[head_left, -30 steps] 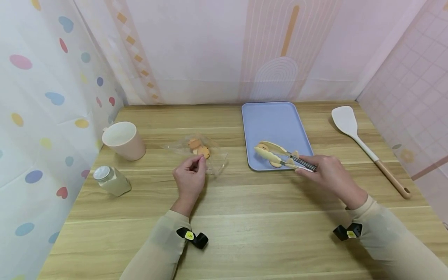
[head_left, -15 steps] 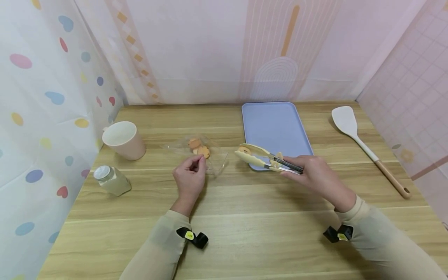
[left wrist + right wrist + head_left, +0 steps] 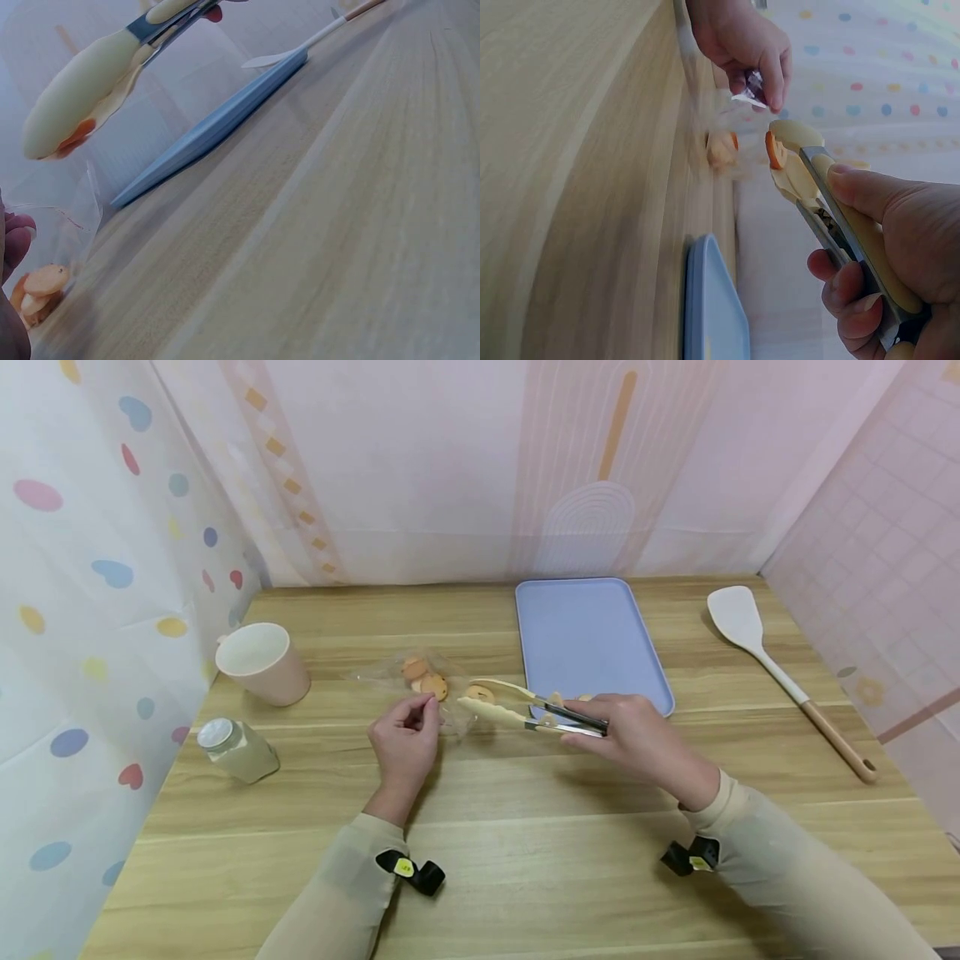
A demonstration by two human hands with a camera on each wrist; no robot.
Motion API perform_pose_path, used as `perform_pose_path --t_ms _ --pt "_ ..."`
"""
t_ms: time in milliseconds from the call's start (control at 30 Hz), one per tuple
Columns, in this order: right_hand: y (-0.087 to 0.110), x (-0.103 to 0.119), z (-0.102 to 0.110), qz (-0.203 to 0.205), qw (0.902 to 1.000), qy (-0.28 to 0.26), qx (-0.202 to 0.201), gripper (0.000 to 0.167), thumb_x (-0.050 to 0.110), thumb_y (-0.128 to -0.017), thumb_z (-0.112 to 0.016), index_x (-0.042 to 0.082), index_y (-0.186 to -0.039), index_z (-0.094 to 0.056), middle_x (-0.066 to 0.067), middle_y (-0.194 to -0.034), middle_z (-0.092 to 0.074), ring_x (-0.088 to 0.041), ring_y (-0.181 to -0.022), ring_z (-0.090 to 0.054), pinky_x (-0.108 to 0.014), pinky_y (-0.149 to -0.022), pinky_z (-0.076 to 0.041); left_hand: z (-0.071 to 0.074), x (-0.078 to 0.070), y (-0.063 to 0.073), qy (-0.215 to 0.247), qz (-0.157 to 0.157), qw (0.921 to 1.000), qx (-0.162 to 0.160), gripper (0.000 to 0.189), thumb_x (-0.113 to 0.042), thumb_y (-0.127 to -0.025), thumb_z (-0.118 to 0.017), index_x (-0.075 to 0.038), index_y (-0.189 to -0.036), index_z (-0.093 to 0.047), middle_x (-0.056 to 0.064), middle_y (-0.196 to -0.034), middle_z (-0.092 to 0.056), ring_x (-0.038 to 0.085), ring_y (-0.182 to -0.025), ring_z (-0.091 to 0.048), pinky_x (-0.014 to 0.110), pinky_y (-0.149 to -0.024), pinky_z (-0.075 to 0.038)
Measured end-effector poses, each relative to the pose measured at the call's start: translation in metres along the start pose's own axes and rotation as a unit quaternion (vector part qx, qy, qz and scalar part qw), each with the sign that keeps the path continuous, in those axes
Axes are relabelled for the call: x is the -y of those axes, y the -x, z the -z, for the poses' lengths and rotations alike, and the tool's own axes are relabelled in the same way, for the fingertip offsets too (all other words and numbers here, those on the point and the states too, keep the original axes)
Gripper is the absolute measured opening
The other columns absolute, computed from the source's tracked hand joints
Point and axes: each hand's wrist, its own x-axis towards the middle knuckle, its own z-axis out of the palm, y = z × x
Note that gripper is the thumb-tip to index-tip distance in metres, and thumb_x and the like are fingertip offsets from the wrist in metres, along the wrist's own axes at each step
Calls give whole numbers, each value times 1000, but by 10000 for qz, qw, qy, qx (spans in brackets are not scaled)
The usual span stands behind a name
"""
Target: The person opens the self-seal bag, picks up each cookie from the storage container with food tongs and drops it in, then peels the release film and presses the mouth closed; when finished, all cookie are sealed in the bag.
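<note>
My left hand (image 3: 405, 742) pinches the edge of a clear plastic bag (image 3: 381, 672) lying on the table. Several round orange-brown cookies (image 3: 432, 686) are inside it. In my right hand (image 3: 641, 739) are metal tongs (image 3: 498, 713) with cream tips, gripped by the handles. Between those tips sits one cookie (image 3: 482, 695), just right of the bag's opening; the right wrist view shows this held cookie (image 3: 777, 151) raised above the table. A blue tray (image 3: 588, 627) lies behind the right hand, which partly hides a light, cookie-coloured piece at the tray's near end.
At the left stand a pink mug (image 3: 276, 672) and a square glass jar (image 3: 243, 756) with a pale lid. A white spatula (image 3: 738, 614) with a tan handle lies along the right side. Curtains (image 3: 420, 477) hang behind the wooden table (image 3: 510, 860).
My right hand has carried the tongs and their cookie leftward from the tray to beside the bag. The left hand has kept its place on the bag.
</note>
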Motion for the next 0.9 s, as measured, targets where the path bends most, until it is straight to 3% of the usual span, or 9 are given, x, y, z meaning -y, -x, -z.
perform_pose_path --t_ms 233,367,567,900 --pt "-13 6 -6 213 9998 54 28 43 31 -84 -75 10 -121 -68 -2 -86 -68 -9 -66 -53 -26 -58 -46 0 2 0 25 -21 10000 10 8 1 -85 -68 7 -84 -73 10 -66 -69 9 -50 -60 13 -45 -44" --pt "-18 5 -9 214 9997 96 44 44 31 -84 -75 11 -123 -67 -2 -82 -67 -9 -63 -51 -26 -57 -45 0 -7 -1 -83 -42 10000 8 5 8 -83 -67 9 -83 -72 15 -65 -68 14 -49 -59 12 -45 -42" --pt "-25 4 -13 323 9993 194 -61 44 30 -84 -76 10 -123 -67 -3 -82 -66 -9 -62 -51 -26 -55 -45 2 -30 -5 -144 -44 9999 -2 6 13 -82 -65 12 -83 -70 20 -65 -66 16 -50 -60 11 -48 -43" --pt "-33 5 -21 376 9987 333 49 46 30 -84 -75 9 -123 -66 -4 -84 -67 -9 -62 -51 -26 -56 -46 2 -33 -5 -190 -10 9998 -18 6 14 -81 -65 12 -82 -71 19 -68 -68 13 -51 -57 13 -47 -43"
